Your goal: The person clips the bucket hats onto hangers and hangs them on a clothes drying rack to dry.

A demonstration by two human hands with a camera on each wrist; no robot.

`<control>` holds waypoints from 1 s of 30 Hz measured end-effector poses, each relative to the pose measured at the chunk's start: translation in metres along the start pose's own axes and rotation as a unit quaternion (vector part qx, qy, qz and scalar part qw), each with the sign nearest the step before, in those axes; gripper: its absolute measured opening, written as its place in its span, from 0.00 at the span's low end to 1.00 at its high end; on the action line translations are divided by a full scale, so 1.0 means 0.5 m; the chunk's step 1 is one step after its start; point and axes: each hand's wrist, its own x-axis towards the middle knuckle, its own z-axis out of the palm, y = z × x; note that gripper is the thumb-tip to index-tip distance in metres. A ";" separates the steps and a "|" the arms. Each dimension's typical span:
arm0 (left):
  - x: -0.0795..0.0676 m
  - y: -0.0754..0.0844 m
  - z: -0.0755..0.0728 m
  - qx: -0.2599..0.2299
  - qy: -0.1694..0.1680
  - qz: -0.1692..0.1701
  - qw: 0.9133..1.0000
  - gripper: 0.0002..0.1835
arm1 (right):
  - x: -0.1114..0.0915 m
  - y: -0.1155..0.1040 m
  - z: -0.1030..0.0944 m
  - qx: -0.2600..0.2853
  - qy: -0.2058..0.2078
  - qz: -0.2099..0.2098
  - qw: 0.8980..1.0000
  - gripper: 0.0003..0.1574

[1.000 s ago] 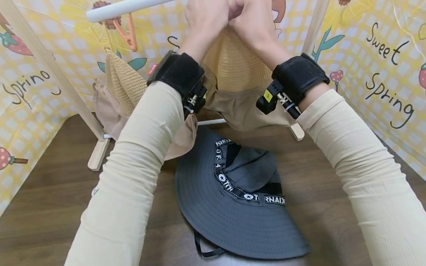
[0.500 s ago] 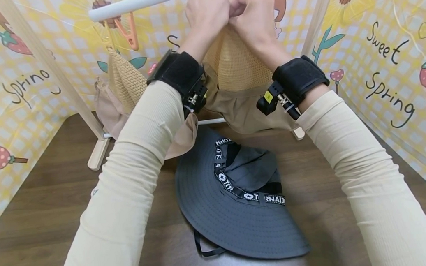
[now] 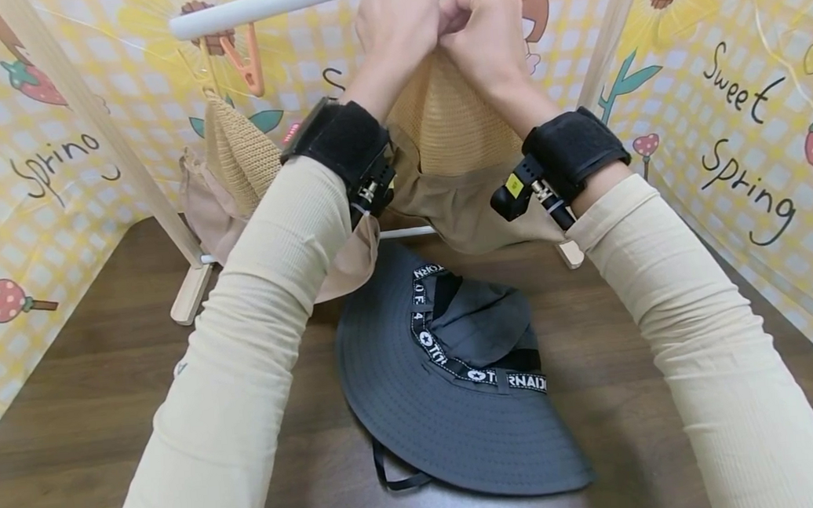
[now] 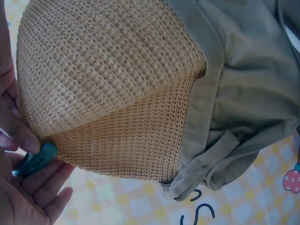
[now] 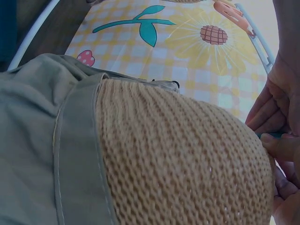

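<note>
A sun hat with a tan woven crown (image 4: 112, 65) and khaki fabric brim (image 4: 253, 84) hangs crown-up below the white rail (image 3: 276, 5). My left hand (image 3: 397, 22) holds a teal clothes peg (image 4: 40, 157) at the tip of the crown. Close beside it, my right hand (image 3: 483, 36) pinches the crown's top. In the head view the peg is hidden behind both hands, and only a sliver shows in the right wrist view. On the floor below lies a dark grey wide-brimmed hat (image 3: 424, 410) with a lettered band and a black strap.
At the left, another woven hat (image 3: 237, 156) with a pale pink brim hangs from a yellow peg (image 3: 206, 63). An orange peg (image 3: 248, 64) hangs on the rail beside it. Wooden posts (image 3: 96, 126) hold up the rack; patterned yellow cloth surrounds it.
Both hands stay at the crown's tip with hardly any movement. The whole head view has shifted very slightly; the hats keep their places.
</note>
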 end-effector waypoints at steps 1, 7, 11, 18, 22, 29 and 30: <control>0.001 0.000 0.001 0.001 0.001 0.000 1.000 0.15 | 0.000 0.000 0.000 -0.001 0.002 -0.001 1.000 0.06; 0.001 0.001 0.002 0.003 0.003 -0.001 1.000 0.15 | 0.001 -0.001 -0.001 0.003 0.003 0.000 1.000 0.06; 0.001 0.000 0.001 0.002 0.005 0.000 1.000 0.14 | 0.000 -0.002 -0.001 0.004 0.003 -0.005 1.000 0.06; -0.002 -0.001 -0.001 0.001 0.004 0.002 1.000 0.19 | 0.001 -0.002 0.001 0.002 0.002 -0.001 1.000 0.07; -0.003 -0.001 -0.001 -0.007 0.007 0.002 1.000 0.19 | 0.002 -0.003 0.003 0.002 0.003 0.009 1.000 0.07; 0.000 0.000 0.000 -0.009 0.003 -0.002 1.000 0.19 | -0.003 -0.004 0.009 0.015 0.028 0.008 0.999 0.08; 0.000 0.001 0.000 -0.010 0.001 -0.005 1.000 0.19 | -0.003 -0.004 0.009 0.016 0.030 0.007 0.999 0.08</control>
